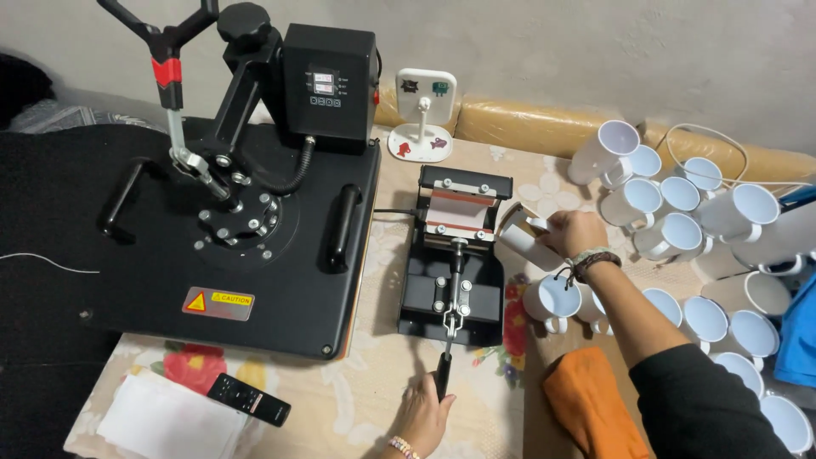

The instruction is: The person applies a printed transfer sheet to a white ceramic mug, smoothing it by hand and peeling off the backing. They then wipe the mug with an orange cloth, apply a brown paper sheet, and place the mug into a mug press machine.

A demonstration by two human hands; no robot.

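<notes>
White mug [525, 239], tilted on its side, is gripped in the right hand [574, 234] just beside the open mug press [455, 255] at mid-counter [374, 399]. Left hand [422, 414] is clenched around the press lever handle [443, 374]. Many white mugs [680, 221] crowd the right. A flat heat press [229, 229] stands left; an orange cloth [591, 408] lies near.
</notes>
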